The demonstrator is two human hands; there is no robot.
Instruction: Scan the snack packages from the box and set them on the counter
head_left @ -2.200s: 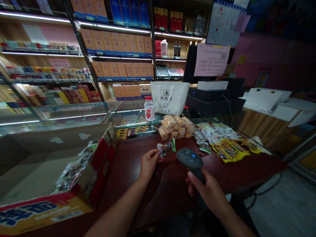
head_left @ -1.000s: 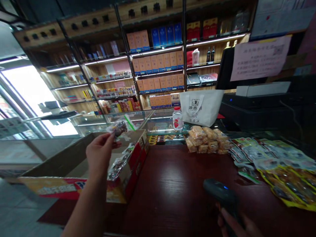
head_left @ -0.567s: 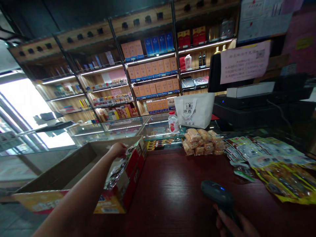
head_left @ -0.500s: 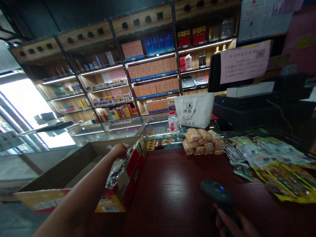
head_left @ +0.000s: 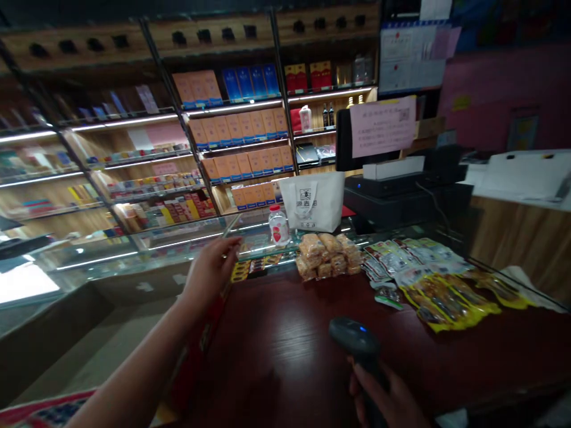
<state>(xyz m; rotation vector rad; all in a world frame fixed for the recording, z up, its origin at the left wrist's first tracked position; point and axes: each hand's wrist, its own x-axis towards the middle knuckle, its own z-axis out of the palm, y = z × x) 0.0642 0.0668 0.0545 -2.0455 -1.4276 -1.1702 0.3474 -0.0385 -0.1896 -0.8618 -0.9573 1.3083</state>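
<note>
Print on white bag [head_left: 312, 202] behind snack packets [head_left: 328, 255] stays unreadable.

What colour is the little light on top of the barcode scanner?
Blue. The light on the black barcode scanner held in the right hand shows in the head view.

The right hand [head_left: 392, 404] at five o'clock grips a black scanner [head_left: 357, 342] above the dark wooden counter [head_left: 285, 345]. The left hand [head_left: 212, 270], fingers loose and holding nothing, hangs at nine o'clock from the scanner, over a carton's [head_left: 196, 356] edge. Snack packets [head_left: 328, 255] lie at twelve o'clock, yellow packs [head_left: 446, 294] at two.
</note>
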